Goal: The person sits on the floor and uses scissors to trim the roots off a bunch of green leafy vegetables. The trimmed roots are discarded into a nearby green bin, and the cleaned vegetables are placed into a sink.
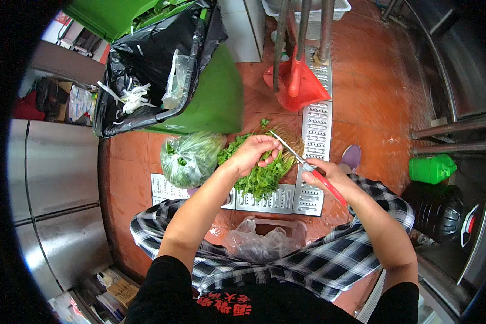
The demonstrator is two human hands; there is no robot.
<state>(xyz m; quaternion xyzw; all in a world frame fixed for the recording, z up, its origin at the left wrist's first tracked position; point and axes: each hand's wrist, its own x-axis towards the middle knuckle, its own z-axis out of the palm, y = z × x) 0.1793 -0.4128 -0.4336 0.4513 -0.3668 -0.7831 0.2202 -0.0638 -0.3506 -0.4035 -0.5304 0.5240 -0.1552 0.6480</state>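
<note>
My right hand (329, 178) is closed round a red-handled knife (292, 152), gripping near where the pointed steel blade meets the handle. The blade points up and left, its tip close to the fingers of my left hand (255, 154). Those left fingers are curled into a pinch; what they hold, if anything, is hidden. Under both hands lies a loose pile of leafy herbs like coriander (260, 181), leaves to the left and near, pale stems and thin roots to the right. Beside the pile sits a clear plastic bag (191, 162) full of greens.
A green bin (216, 97) lined with black plastic holds pale scraps at far left. A red dustpan (297, 86) and metal drain grating (316, 129) lie ahead. Between my legs rests a tub (297, 229) with crumpled clear plastic (259, 242). A green jug (432, 168) stands right.
</note>
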